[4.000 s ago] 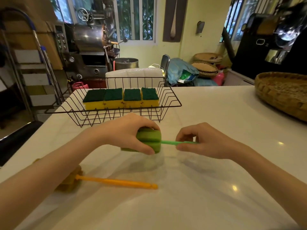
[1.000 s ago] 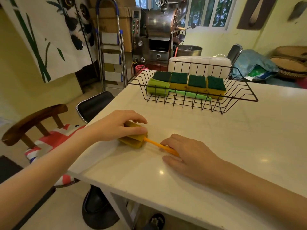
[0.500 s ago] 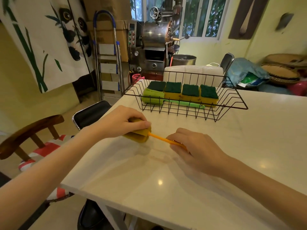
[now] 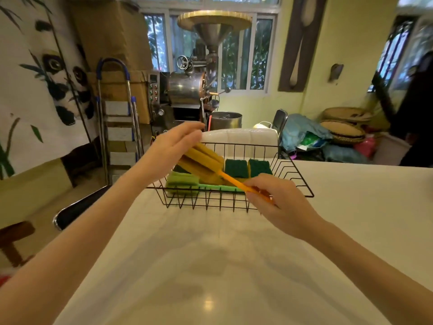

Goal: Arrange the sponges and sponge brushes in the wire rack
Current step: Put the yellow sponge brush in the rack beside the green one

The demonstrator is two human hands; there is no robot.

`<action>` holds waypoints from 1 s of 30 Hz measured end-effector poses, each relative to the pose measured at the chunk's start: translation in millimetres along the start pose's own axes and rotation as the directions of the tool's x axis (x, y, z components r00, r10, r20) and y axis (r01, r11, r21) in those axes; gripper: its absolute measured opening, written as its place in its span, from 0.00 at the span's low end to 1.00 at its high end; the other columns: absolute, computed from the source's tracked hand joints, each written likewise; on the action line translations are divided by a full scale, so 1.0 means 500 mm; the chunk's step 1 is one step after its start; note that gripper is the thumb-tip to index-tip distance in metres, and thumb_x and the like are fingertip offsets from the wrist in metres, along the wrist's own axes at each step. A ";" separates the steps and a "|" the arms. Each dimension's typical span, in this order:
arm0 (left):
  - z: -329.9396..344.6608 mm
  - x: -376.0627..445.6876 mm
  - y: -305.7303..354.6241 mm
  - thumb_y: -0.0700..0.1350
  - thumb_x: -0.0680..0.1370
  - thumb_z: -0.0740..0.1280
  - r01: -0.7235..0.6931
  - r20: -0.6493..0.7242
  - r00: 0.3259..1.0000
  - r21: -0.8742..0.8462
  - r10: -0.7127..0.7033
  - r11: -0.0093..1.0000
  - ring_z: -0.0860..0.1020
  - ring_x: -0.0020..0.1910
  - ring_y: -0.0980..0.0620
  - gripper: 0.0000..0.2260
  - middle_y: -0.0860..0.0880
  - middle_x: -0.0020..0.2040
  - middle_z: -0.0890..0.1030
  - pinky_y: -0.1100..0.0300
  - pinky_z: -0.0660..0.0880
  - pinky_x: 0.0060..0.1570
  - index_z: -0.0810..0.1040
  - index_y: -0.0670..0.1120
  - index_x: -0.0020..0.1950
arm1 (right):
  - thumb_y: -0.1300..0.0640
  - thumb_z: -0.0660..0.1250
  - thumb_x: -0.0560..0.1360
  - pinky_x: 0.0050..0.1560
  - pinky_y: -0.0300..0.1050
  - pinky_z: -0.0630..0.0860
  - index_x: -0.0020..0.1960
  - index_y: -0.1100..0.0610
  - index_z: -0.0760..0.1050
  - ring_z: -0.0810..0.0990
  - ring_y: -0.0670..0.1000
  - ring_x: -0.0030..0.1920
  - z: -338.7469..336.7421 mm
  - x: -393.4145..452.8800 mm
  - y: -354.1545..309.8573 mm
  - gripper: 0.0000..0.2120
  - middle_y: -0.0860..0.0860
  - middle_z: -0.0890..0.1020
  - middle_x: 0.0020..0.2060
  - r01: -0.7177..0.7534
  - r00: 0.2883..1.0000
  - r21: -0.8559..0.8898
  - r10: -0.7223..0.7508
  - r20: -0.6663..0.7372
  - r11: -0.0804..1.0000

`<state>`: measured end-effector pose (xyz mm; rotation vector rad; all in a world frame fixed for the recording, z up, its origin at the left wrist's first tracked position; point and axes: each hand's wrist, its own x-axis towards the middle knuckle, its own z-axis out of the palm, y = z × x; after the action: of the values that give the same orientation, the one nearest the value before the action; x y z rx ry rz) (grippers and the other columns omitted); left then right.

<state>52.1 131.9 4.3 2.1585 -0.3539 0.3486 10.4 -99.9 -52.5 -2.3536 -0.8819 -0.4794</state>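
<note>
Nearest: white table [image 4: 234,266], both forearms reaching in over it. Right hand [image 4: 278,202] is pinched around the orange handle of the yellow sponge brush [image 4: 203,164], near the rack's front-right rim. Left hand [image 4: 171,148] cups the far side of the brush's sponge head, fingers extended along it, thumb side hidden, so it's a loose hold rather than a clench. Brush is tilted, head up-left, handle down-right, held in the air over the wire rack [image 4: 302,181], not resting in it.

Rack sits on the table towards the far edge. Contents: green sponge brush [image 4: 182,180] lying flat along the front, head at the left, green handle running right under the yellow brush. Behind it a row of sponges [image 4: 236,168], dark green scour side up, yellow below; two are clear at the right, the rest are hidden by the yellow brush head and left hand.

Beyond the rack: white chair back [image 4: 241,137], then a metal drum machine [image 4: 187,87] by the window.
</note>
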 end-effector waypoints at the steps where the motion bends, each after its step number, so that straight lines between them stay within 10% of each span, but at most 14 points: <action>1: 0.004 0.026 0.014 0.53 0.78 0.53 0.087 -0.051 0.994 -0.210 -0.100 0.974 0.73 0.58 0.47 0.16 0.54 0.47 0.74 0.55 0.71 0.50 0.67 0.51 0.64 | 0.58 0.61 0.76 0.34 0.41 0.71 0.52 0.54 0.77 0.75 0.50 0.36 -0.004 0.011 0.008 0.08 0.50 0.77 0.37 -0.053 0.997 0.089 0.057 -0.044 0.995; 6: 0.053 0.039 0.020 0.58 0.78 0.44 0.211 0.238 0.967 -0.570 -0.086 0.794 0.66 0.68 0.43 0.22 0.46 0.67 0.69 0.43 0.61 0.66 0.57 0.55 0.70 | 0.59 0.61 0.76 0.35 0.30 0.74 0.49 0.50 0.76 0.78 0.44 0.37 -0.018 0.073 0.013 0.07 0.50 0.79 0.38 -0.173 0.939 0.530 0.302 -0.166 0.830; 10: 0.086 0.057 0.002 0.62 0.71 0.52 0.366 0.555 0.832 -0.533 -0.012 0.762 0.75 0.59 0.51 0.21 0.51 0.59 0.78 0.54 0.70 0.60 0.70 0.56 0.61 | 0.58 0.62 0.75 0.34 0.34 0.79 0.47 0.46 0.75 0.81 0.40 0.35 -0.014 0.119 0.000 0.07 0.43 0.82 0.33 -0.152 0.885 0.825 0.447 -0.132 0.545; 14: 0.099 0.064 0.003 0.51 0.73 0.62 0.262 0.557 0.829 -0.472 0.054 0.842 0.80 0.53 0.47 0.15 0.46 0.54 0.82 0.54 0.77 0.56 0.75 0.51 0.58 | 0.60 0.64 0.74 0.42 0.46 0.80 0.46 0.51 0.73 0.81 0.48 0.37 0.011 0.146 -0.006 0.05 0.47 0.82 0.32 -0.103 0.854 0.907 0.504 -0.130 0.408; 23: 0.077 0.081 -0.028 0.39 0.73 0.65 -0.007 0.414 0.907 -0.161 0.074 0.987 0.83 0.41 0.53 0.10 0.46 0.47 0.84 0.60 0.80 0.44 0.79 0.46 0.54 | 0.57 0.67 0.73 0.50 0.46 0.79 0.47 0.54 0.74 0.84 0.48 0.44 0.038 0.158 0.032 0.04 0.46 0.85 0.37 -0.177 0.856 0.730 0.470 -0.217 0.660; 27: 0.050 0.091 -0.059 0.42 0.73 0.66 -0.098 0.357 0.933 0.118 0.050 0.988 0.79 0.33 0.59 0.09 0.45 0.44 0.84 0.61 0.78 0.41 0.80 0.47 0.52 | 0.55 0.66 0.73 0.45 0.41 0.80 0.46 0.52 0.77 0.82 0.47 0.44 0.000 0.154 0.045 0.03 0.49 0.83 0.42 -0.427 0.903 0.409 0.405 0.142 0.807; 30: 0.040 0.100 -0.085 0.43 0.72 0.67 -0.078 0.337 0.941 0.209 0.003 0.975 0.79 0.33 0.58 0.07 0.45 0.41 0.84 0.61 0.77 0.41 0.81 0.51 0.48 | 0.58 0.66 0.73 0.45 0.33 0.79 0.48 0.50 0.78 0.81 0.42 0.44 -0.034 0.142 0.047 0.06 0.43 0.82 0.42 -0.235 0.970 0.402 0.237 0.046 0.885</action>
<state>116.3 132.9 -19.7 2.4355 -0.5753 0.0384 75.4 -90.9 -12.5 -2.0359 -0.6083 -0.1778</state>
